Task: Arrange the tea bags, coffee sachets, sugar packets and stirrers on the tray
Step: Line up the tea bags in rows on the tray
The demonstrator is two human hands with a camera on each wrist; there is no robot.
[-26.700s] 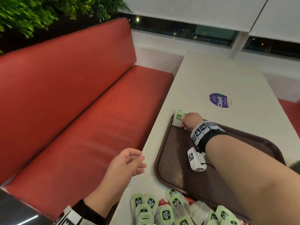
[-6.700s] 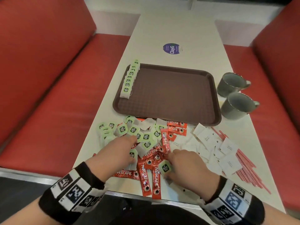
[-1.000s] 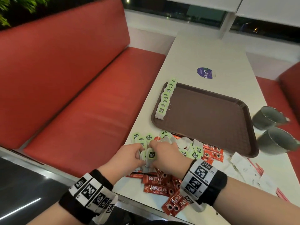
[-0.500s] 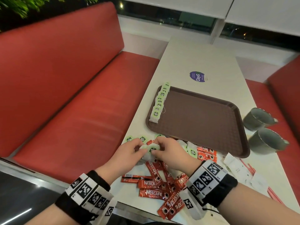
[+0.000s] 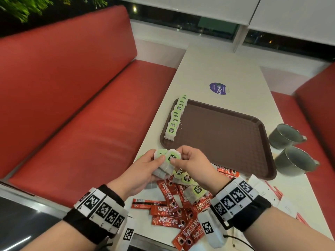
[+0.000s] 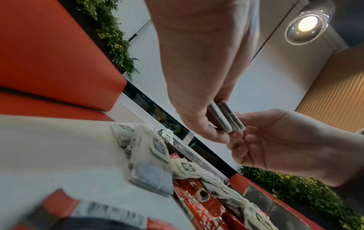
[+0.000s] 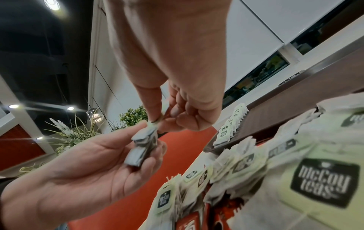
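Both hands hold a small stack of green-tagged tea bags [image 5: 171, 157] just above the table's near left edge. My left hand [image 5: 155, 160] cradles the stack [image 6: 224, 118] from below, thumb on top. My right hand [image 5: 178, 156] pinches the front bag's tag [image 7: 159, 121]. A row of tea bags [image 5: 175, 118] lines the left edge of the brown tray [image 5: 226, 138]. Loose tea bags [image 5: 188, 180] and red coffee sachets [image 5: 170, 211] lie under my hands. White sugar packets [image 5: 262, 189] and red stirrers [image 5: 278, 192] lie to the right, partly hidden by my right wrist.
Two grey cups [image 5: 284, 135] [image 5: 295, 163] stand right of the tray. A purple sticker [image 5: 218, 88] lies on the table beyond it. Red bench seats [image 5: 90, 115] flank the table on both sides.
Both hands have risen from the pile on the table, lifting the stack of tea bags clear of it. The tray's row of tea bags looks unchanged.
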